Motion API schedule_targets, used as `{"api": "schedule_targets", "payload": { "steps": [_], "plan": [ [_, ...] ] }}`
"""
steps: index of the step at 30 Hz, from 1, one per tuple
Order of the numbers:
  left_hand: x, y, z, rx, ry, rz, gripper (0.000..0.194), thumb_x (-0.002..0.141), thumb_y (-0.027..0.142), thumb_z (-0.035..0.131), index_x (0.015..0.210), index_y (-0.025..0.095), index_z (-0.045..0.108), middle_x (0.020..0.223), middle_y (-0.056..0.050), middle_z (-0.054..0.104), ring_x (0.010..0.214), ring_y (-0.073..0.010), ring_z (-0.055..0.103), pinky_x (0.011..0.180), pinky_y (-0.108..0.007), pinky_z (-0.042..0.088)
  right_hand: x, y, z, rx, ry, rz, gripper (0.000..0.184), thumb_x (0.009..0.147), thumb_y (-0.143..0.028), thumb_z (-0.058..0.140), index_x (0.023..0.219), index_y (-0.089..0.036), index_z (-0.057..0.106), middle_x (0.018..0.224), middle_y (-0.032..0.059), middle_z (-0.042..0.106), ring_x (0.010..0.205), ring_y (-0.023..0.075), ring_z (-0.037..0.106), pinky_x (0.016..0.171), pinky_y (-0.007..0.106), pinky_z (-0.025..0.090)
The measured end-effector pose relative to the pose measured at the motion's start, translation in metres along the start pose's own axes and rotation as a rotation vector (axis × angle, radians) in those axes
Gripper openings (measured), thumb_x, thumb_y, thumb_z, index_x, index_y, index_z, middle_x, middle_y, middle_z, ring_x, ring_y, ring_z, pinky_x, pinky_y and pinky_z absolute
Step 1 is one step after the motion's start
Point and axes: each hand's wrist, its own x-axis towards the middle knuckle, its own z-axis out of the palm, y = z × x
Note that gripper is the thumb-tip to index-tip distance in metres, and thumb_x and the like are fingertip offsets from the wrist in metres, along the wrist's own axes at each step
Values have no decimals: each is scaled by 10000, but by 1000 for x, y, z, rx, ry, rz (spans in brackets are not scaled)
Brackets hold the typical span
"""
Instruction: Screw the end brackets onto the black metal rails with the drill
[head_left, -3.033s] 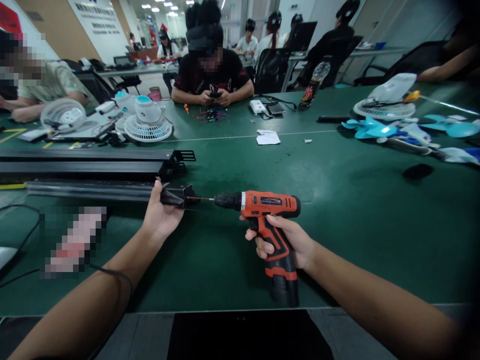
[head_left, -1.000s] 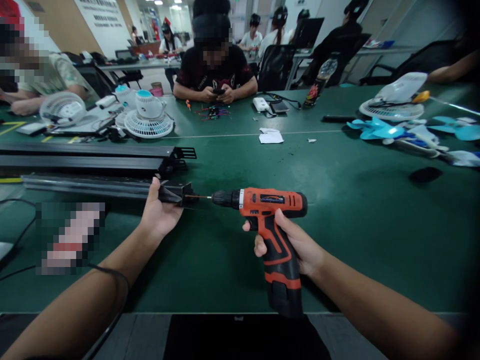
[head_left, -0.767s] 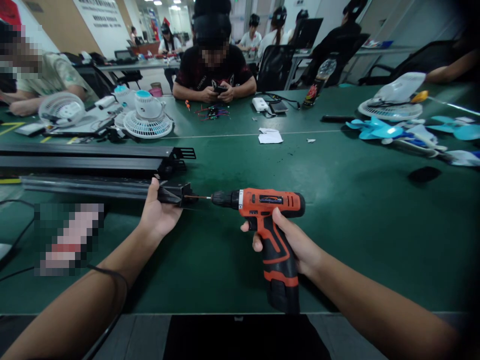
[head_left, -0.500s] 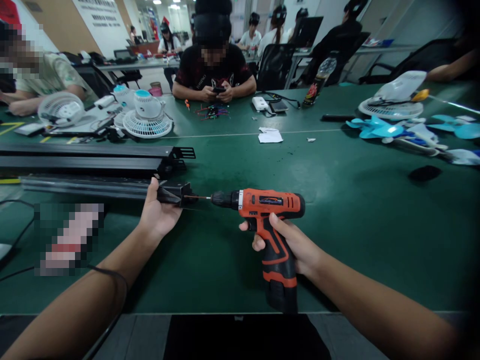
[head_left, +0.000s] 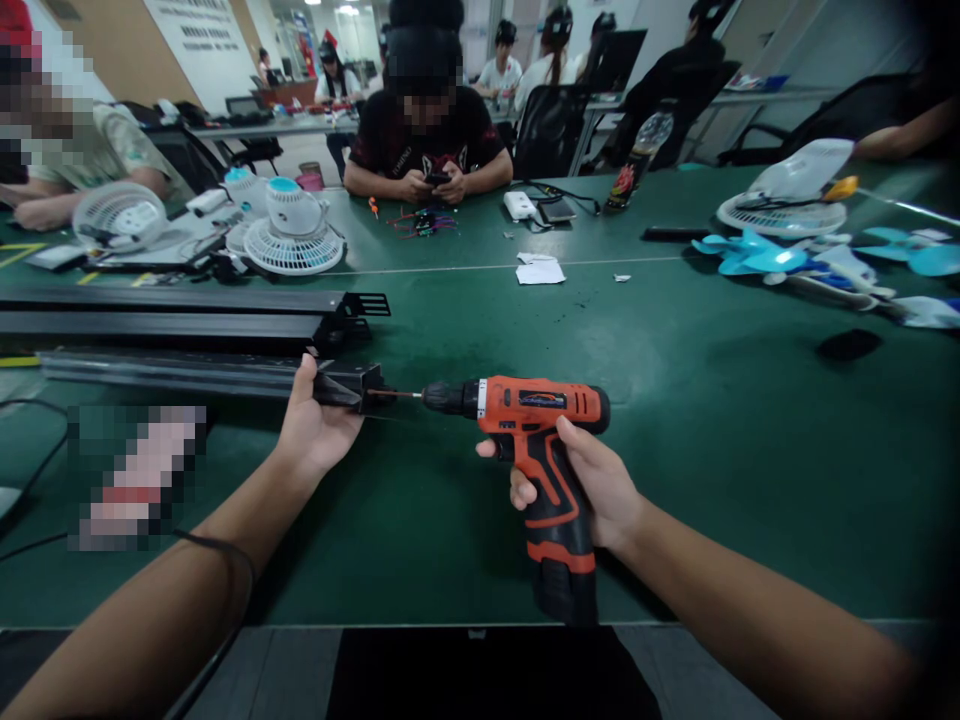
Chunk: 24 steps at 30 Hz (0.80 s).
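My right hand [head_left: 600,480] is wrapped round the handle of an orange and black cordless drill [head_left: 540,405], with a finger by the trigger. The drill lies level and points left. Its long thin bit [head_left: 401,394] reaches to the open end of a dark metal rail [head_left: 202,375]; whether the tip touches a screw there is hidden. Near that same end, my left hand [head_left: 322,425] grips the rail from the near side, thumb up along it and the other fingers out of sight beneath.
Two more black rails [head_left: 172,325] lie behind. Fan parts [head_left: 296,245] stand at the back left, blue fan blades [head_left: 750,255] at the right. A person [head_left: 427,130] across the table holds a phone. A cable [head_left: 217,543] crosses my left forearm; paper [head_left: 540,270] lies mid-table.
My right hand has shifted slightly on the drill's handle, its thumb a little further right. The drill, the rail and my left hand stay nearly where they were.
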Motion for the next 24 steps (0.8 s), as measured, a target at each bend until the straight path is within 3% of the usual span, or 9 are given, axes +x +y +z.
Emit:
{"api": "schedule_targets", "payload": {
  "steps": [2, 4, 14, 24],
  "plan": [
    [0, 0, 0, 2, 1, 1, 341, 999, 524, 630, 1128, 214, 687, 1078, -107, 784, 1038, -273, 764, 954, -422, 615, 0, 1, -1, -29, -7, 39, 678, 887, -706, 704, 1220, -117, 752, 703, 62, 724, 619, 154, 644, 578, 242, 534],
    [0, 1, 0, 4, 2, 0, 334, 1011, 519, 612, 1135, 217, 683, 1082, -102, 784, 1033, -264, 765, 954, -419, 614, -1, 1, 0, -65, -6, 52, 683, 892, -707, 711, 1208, -105, 760, 614, 26, 670, 602, 141, 615, 577, 231, 519],
    [-9, 2, 10, 25, 47, -16, 358, 1047, 524, 540, 1110, 199, 675, 1041, -101, 787, 995, -256, 774, 956, -428, 620, -2, -2, 10, -101, 60, -32, 527, 910, -503, 809, 1276, -133, 719, 601, 2, 672, 604, 151, 600, 580, 255, 523],
    [-9, 2, 9, 5, 39, -13, 389, 1038, 536, 557, 1081, 170, 681, 1044, -122, 789, 963, -255, 779, 952, -395, 624, -1, 2, 8, -125, 51, -44, 510, 888, -575, 813, 1121, -124, 773, 580, -6, 641, 602, 140, 617, 597, 245, 527]
  ]
}}
